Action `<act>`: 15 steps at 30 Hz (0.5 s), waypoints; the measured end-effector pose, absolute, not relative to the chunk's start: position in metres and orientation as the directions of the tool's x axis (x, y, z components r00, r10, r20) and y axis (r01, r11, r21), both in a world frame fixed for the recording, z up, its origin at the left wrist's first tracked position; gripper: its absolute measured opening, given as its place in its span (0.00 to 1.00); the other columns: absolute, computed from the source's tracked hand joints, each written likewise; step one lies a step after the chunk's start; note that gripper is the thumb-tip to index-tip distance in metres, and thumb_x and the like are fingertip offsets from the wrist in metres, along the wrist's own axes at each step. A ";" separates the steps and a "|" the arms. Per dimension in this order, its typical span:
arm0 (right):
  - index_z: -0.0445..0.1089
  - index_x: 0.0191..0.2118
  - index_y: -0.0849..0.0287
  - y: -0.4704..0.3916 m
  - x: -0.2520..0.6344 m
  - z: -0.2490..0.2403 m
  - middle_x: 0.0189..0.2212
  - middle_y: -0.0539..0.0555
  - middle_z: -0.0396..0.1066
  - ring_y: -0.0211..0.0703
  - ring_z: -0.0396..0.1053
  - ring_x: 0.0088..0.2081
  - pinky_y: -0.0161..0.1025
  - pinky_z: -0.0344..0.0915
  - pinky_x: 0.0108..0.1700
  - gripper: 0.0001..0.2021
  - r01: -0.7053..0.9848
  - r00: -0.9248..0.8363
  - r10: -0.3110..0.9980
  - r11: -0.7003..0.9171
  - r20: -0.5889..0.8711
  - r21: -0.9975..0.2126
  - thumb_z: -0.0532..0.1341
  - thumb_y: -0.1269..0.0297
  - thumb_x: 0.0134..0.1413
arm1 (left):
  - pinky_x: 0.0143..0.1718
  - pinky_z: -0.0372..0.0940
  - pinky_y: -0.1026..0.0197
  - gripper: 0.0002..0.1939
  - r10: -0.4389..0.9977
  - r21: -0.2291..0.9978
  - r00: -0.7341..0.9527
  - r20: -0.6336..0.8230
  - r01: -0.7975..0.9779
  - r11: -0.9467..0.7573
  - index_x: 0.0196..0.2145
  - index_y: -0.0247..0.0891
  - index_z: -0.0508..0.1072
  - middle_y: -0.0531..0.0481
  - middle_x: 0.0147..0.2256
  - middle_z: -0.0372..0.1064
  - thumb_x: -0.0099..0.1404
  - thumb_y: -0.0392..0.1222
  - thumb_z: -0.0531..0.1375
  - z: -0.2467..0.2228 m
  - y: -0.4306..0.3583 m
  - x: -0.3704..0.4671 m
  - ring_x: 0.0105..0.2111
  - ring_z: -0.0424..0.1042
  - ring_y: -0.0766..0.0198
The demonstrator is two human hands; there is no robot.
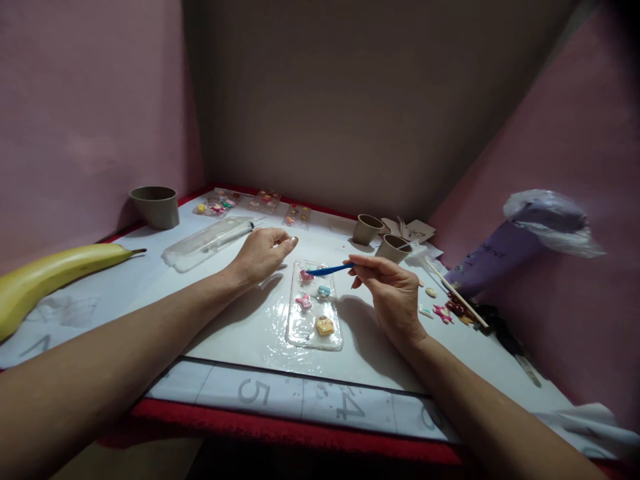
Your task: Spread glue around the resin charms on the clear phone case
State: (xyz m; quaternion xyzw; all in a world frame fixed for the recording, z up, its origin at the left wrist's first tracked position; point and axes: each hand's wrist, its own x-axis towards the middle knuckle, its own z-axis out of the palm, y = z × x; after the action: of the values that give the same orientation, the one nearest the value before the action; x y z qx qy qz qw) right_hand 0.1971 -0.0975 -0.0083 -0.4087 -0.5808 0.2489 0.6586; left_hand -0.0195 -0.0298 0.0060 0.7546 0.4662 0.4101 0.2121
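Observation:
A clear phone case (pixel 314 339) lies on the white board, with several small charms on it, among them a yellow one (pixel 325 326), a blue one (pixel 324 292) and a pink one (pixel 304 302). My right hand (pixel 387 287) pinches a blue plastic tool (pixel 330 269), whose tip is at the dark pink charm (pixel 306 276) near the case's far end. My left hand (pixel 263 255) hovers or rests to the left of the case's far end, fingers somewhat bent and apart, holding nothing that I can see.
A banana (pixel 65 273) and a cup (pixel 156 207) stand left, near a clear packet (pixel 207 245). Decorated cases (pixel 217 202) lie at the back. Two cups (pixel 367 230), loose charms (pixel 443 313), a stick (pixel 457 292) and a purple bag (pixel 493 257) are right.

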 end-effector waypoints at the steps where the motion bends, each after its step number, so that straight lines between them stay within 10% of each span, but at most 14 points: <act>1: 0.79 0.35 0.56 -0.097 0.197 -0.009 0.30 0.53 0.78 0.40 0.73 0.28 0.38 0.72 0.27 0.07 0.145 0.204 0.801 0.544 0.563 -0.827 0.66 0.69 0.47 | 0.33 0.65 0.58 0.19 0.879 0.707 0.227 0.418 0.526 -0.472 0.29 0.33 0.74 0.43 0.30 0.73 0.60 0.52 0.53 0.006 -0.030 -0.019 0.32 0.71 0.58; 15: 0.77 0.35 0.59 -0.100 0.198 -0.006 0.29 0.52 0.75 0.37 0.68 0.29 0.31 0.63 0.22 0.07 0.132 0.214 0.820 0.515 0.532 -0.847 0.63 0.70 0.49 | 0.32 0.65 0.59 0.18 0.884 0.731 0.219 0.413 0.500 -0.465 0.28 0.35 0.74 0.45 0.29 0.73 0.60 0.52 0.55 0.007 -0.032 -0.019 0.31 0.71 0.59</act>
State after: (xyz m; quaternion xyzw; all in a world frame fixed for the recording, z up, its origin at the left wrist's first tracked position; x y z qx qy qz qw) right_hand 0.1983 -0.0999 -0.0060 -0.4173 -0.5699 0.2614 0.6578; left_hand -0.0190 -0.0316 0.0070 0.7462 0.4639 0.4190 0.2291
